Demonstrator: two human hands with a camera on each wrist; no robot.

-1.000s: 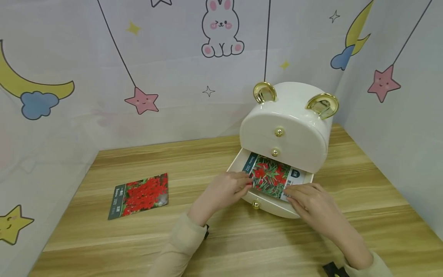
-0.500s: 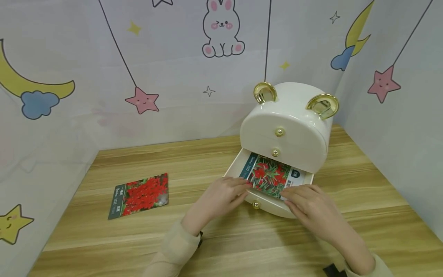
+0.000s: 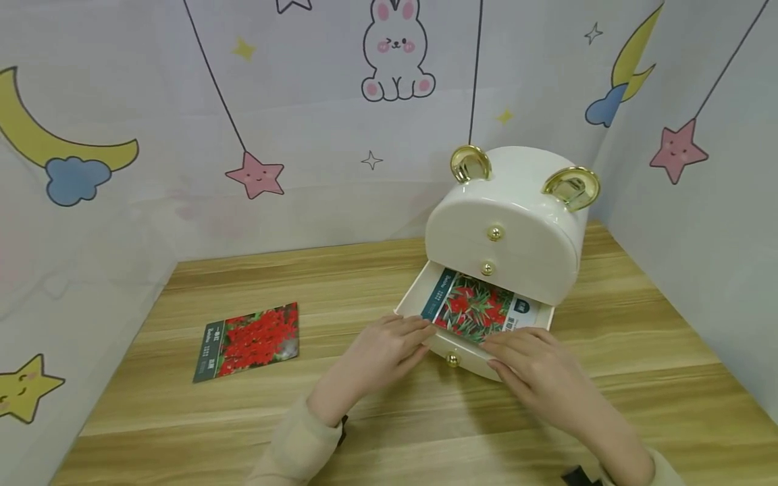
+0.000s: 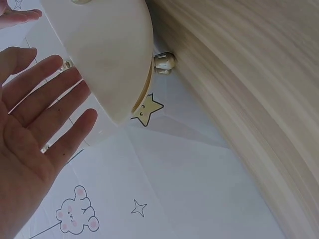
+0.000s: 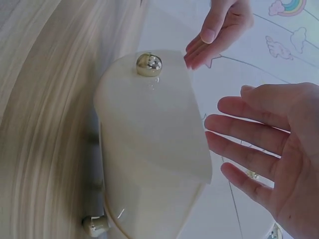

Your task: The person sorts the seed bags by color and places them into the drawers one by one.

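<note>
A white box with gold bear ears (image 3: 501, 202) has its lowest drawer (image 3: 468, 358) pulled out. Inside the drawer lies a flat packet printed with red flowers (image 3: 474, 309), like a seed packet. My left hand (image 3: 378, 358) is at the left of the drawer's front rim, fingers extended; in the left wrist view, its fingertips meet the edge of the drawer front (image 4: 109, 45). My right hand (image 3: 541, 371) is at the right part of that rim, covering the packet's lower right corner in the head view. Its fingers look straight in the right wrist view, and neither hand grips anything.
Another red-flower packet (image 3: 258, 341) lies flat on the wooden table (image 3: 352, 283) to the left. Gold knobs (image 3: 495, 233) mark the shut upper drawers. A white wall covering (image 3: 316, 121) with cartoon prints stands behind and at both sides.
My left hand has drawn back toward me and slightly left, off the packet to the drawer's rim. My right hand has shifted a little left along the front. The packet stays in the drawer.
</note>
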